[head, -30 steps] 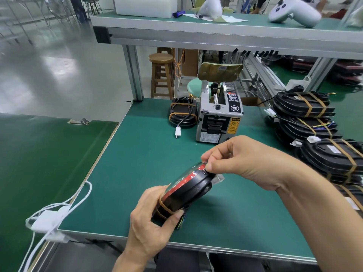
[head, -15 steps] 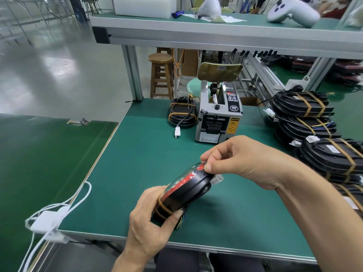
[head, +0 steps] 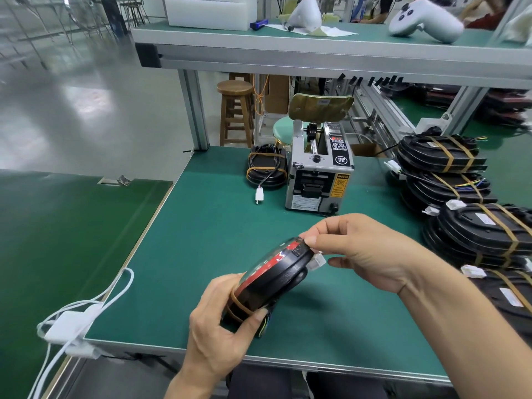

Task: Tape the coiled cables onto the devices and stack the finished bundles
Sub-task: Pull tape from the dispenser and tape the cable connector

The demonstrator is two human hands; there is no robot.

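Item: device (head: 273,280), black disc, tilted above bench (head: 201,249). Left hand (head: 221,332) curled round lower rim. Right hand (head: 362,251) pinching tape at upper rim. Finished bundles (head: 443,156) stacked right. Risk: tape wrinkling or lifting under uneven pressing; connector (head: 316,259) snagging.

Left hand (head: 218,326): bare, no glove, ring or watch visible; thumb nail short and unpainted. Left forearm bare to the bottom edge of the frame, no sleeve in view.

Right hand (head: 365,251): bare, no glove, no ring; index nail short and unpainted. Right wrist without watch or band. Right forearm bare to the frame's lower right corner, no cuff or sleeve visible.

Dark trousers (head: 288,384) visible below the table edge; fabric detail cannot be made out.
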